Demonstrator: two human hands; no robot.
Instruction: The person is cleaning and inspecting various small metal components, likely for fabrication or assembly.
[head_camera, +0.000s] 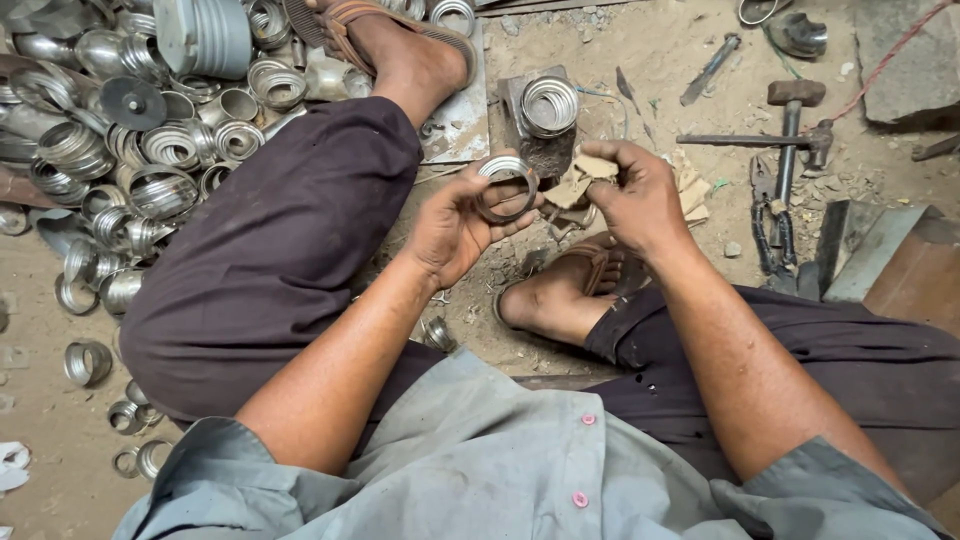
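this is a small metal workshop on a bare dirt floor (640, 50). a big heap of shiny metal rings (150, 150) fills the upper left of the frame, and a hammer (792, 110), pliers (768, 215) and a chisel (710, 68) lie at the upper right.

No labels, signs or screens are in view. The only packaging material seen is torn brown cardboard: one small scrap (592, 168) is pinched in the fingers of the right hand (640, 200), and further pieces of the same brown cardboard (692, 195) lie on the dirt ground just beside and beneath that hand, partly hidden by it. The pieces are flat, irregular in outline and plain on the faces shown. No whole box, bag, wrapper or carton can be made out anywhere else.
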